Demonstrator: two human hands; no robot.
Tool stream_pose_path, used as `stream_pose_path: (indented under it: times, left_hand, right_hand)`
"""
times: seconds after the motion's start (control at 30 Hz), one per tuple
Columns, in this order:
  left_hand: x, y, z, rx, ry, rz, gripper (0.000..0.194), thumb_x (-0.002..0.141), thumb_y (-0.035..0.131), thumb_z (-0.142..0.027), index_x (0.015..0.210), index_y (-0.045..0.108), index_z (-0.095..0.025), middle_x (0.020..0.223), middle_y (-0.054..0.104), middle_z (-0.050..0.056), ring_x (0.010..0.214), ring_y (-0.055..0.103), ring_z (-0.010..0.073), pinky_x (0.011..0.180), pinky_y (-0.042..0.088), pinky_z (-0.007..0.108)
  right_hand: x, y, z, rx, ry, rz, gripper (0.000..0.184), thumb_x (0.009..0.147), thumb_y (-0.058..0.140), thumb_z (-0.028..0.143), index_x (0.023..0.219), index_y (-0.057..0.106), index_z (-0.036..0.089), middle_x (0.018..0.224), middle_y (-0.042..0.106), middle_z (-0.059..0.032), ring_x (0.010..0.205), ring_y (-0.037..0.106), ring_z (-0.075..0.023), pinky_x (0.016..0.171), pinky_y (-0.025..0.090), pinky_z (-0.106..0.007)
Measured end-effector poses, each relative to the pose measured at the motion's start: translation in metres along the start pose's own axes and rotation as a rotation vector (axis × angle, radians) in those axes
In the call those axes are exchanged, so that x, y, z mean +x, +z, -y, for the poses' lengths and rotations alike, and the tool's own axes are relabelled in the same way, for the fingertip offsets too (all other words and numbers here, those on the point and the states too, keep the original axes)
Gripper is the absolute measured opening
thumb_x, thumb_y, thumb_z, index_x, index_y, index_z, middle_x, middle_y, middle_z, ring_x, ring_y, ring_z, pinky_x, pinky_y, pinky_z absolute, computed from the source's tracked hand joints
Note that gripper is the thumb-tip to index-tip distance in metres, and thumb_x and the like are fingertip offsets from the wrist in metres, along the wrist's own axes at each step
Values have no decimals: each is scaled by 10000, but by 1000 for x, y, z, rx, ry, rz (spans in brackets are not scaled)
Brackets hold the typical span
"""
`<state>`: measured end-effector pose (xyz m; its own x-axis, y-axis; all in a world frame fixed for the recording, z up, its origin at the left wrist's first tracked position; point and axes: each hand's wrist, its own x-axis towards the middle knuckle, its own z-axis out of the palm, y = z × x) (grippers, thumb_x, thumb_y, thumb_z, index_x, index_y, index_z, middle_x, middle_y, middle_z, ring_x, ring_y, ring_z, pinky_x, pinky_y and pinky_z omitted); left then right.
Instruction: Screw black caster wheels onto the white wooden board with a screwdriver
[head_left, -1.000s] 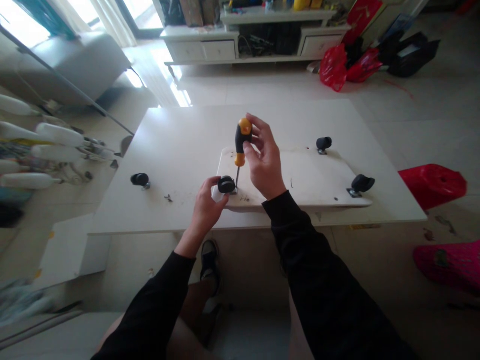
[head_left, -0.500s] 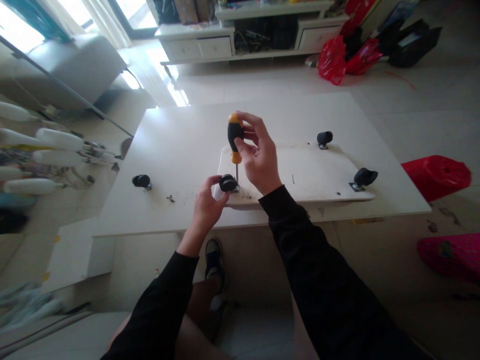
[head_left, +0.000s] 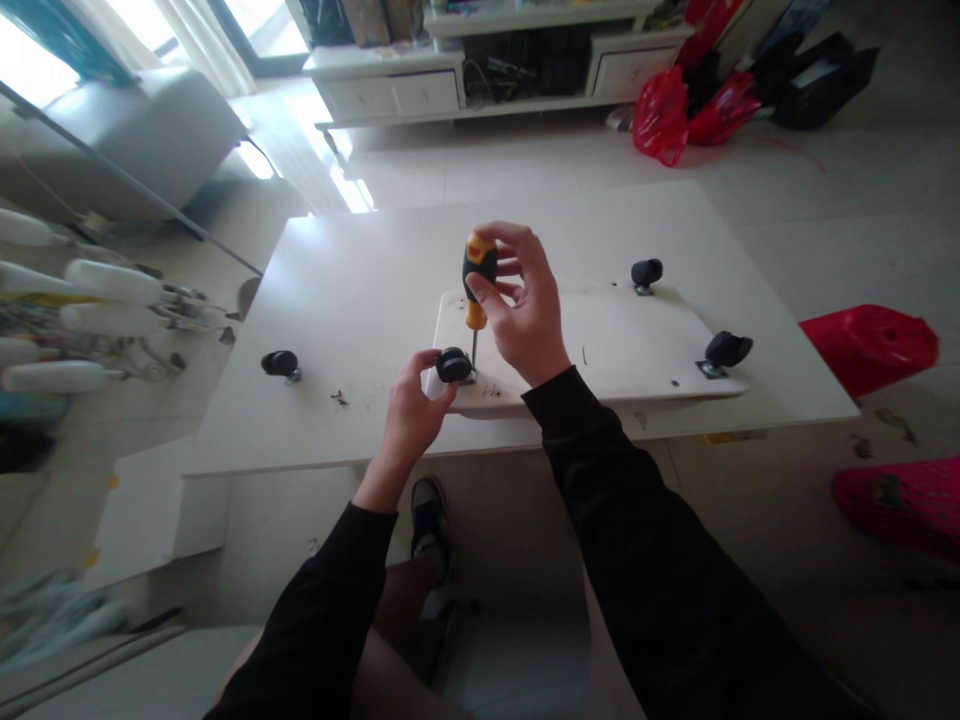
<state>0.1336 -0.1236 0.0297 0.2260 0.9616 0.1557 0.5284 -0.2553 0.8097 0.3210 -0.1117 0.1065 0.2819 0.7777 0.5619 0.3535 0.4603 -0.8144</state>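
My right hand (head_left: 529, 305) grips the yellow and black handle of a screwdriver (head_left: 479, 270). Its shaft points down to the metal plate of a black caster wheel (head_left: 454, 365), at the near left corner of a white board (head_left: 555, 345). Fingers and thumb of my left hand (head_left: 414, 405) are closed around that caster. The screw under the tip is too small to make out. Two more casters, one at the far right (head_left: 646, 273) and one at the near right (head_left: 727, 350), stand on the board. A loose caster (head_left: 280, 364) lies to the left on the table.
The white table (head_left: 360, 270) carries a few small screws (head_left: 340, 398) left of the board. A red plastic stool or bucket (head_left: 874, 345) stands past the right edge. Beyond the table are a white TV cabinet (head_left: 386, 90) and red plastic bags (head_left: 661, 115).
The screwdriver handle has turned and shifted slightly right, together with my right hand. My left hand stays on the caster. The view has moved a little.
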Motion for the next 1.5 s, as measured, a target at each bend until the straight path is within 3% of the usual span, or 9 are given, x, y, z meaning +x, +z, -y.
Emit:
stream_pose_path:
  times: [0.27, 0.4, 0.57, 0.8, 1.07, 1.3, 1.5]
  left_hand:
    - [1, -2, -1, 5, 0, 9, 413, 814, 732, -198, 1215, 634, -229, 1223, 749, 103, 1185, 687, 276, 1060, 534, 523]
    - [1, -2, 0, -1, -11, 9, 414, 810, 737, -217, 1210, 631, -233, 1218, 751, 105, 1188, 689, 286, 1048, 535, 529]
    - [0, -1, 1, -8, -9, 10, 420, 806, 745, -222, 1207, 621, -239, 1204, 756, 98, 1180, 697, 281, 1023, 550, 526]
    - [-1, -3, -1, -11, -17, 18, 434, 795, 748, -168, 1205, 622, -232, 1197, 755, 98, 1163, 701, 269, 1006, 569, 516]
    - [-1, -2, 0, -12, -15, 14, 449, 789, 748, -167, 1212, 613, -236, 1184, 751, 91, 1158, 701, 267, 1000, 576, 512]
    - [-2, -3, -2, -9, -12, 28, 438, 791, 740, -177, 1203, 607, -244, 1192, 748, 89, 1164, 701, 267, 1000, 580, 506]
    - [-2, -3, -1, -7, -9, 34, 433, 796, 738, -192, 1204, 603, -246, 1183, 748, 87, 1158, 703, 267, 995, 583, 505]
  right_hand:
    - [1, -2, -3, -18, 22, 9, 424, 1020, 494, 236, 1427, 548, 342, 1415, 649, -49, 1251, 662, -175, 992, 655, -313]
    - [3, -1, -4, -25, 32, 21, 414, 988, 582, 266, 1392, 575, 356, 1322, 678, -44, 1139, 693, -174, 952, 671, -322]
    - [0, 7, 1, -51, 59, -77, 393, 952, 672, 290, 1328, 590, 367, 1204, 651, -25, 1109, 667, -166, 942, 674, -326]
    - [2, 7, -1, -18, 44, 14, 446, 1000, 458, 143, 1389, 543, 345, 1359, 660, -29, 1225, 665, -159, 1025, 639, -328]
    - [2, 14, 3, -55, 45, -55, 365, 975, 635, 287, 1329, 584, 359, 1213, 698, -3, 1078, 694, -138, 970, 654, -299]
    - [1, 16, 4, -10, 11, 52, 510, 972, 474, 105, 1406, 519, 370, 1401, 675, 7, 1192, 696, -138, 1074, 626, -315]
    - [2, 19, 5, -70, 51, 36, 462, 969, 570, 140, 1366, 515, 370, 1222, 683, 6, 1090, 682, -140, 990, 649, -303]
